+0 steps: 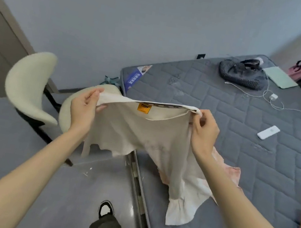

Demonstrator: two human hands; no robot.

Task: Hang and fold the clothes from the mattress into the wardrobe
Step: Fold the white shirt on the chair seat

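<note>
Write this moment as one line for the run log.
phase: white garment held up | left hand: grips top edge | right hand: pinches top edge | lower end: on mattress | status: not yet folded

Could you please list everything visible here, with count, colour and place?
grey quilted mattress: one, grey, right half of view.
cream T-shirt: one, cream, orange neck label, held up by its neckline, hem on the mattress.
pink garment: one, pale pink, on the mattress under the T-shirt.
cream upholstered chair: one, cream, black legs, left of the mattress.
dark dotted bag: one, black-grey, far end of the mattress.
pale green flat case: one, green, beside the bag.
white charger with cable: one, white, mid mattress.
white remote: one, white, right of the T-shirt.
black-and-white shoe: one, floor, bottom centre.
left hand: one, pinches the neckline's left end.
right hand: one, pinches the right end.
</note>
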